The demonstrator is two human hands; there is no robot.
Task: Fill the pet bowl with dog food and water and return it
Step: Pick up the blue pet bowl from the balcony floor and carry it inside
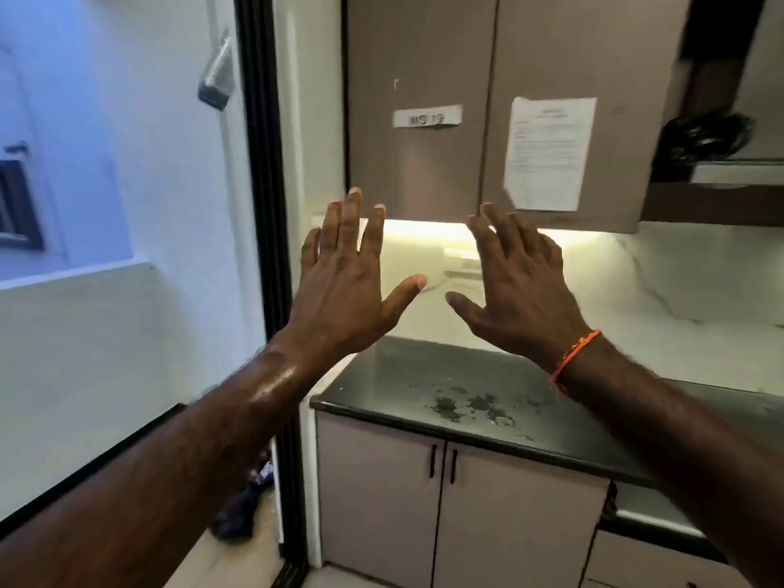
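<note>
Bare skin, backs facing the camera: left hand [345,290] raised with fingers spread wide and thumb out, holding nothing; right hand [519,290] raised just beside it, likewise spread and empty, thumbs pointing toward each other without touching. Orange thread bracelet [575,358] around the right wrist. Behind the fingertips, lower edge of a brown wall cupboard [424,57] with a lit strip glowing beneath it; small white label [426,117] on its left door, printed paper sheet [549,152] on its right door. Below the hands, black countertop [424,375] speckled with wet or dusty patches, pale marbled wall behind. Under the counter, beige cabinet doors [382,502] with two slim dark handles. Left of the hands, black door frame [263,205] and a white wall beyond. Pet bowl, dog food and water nowhere in view
</note>
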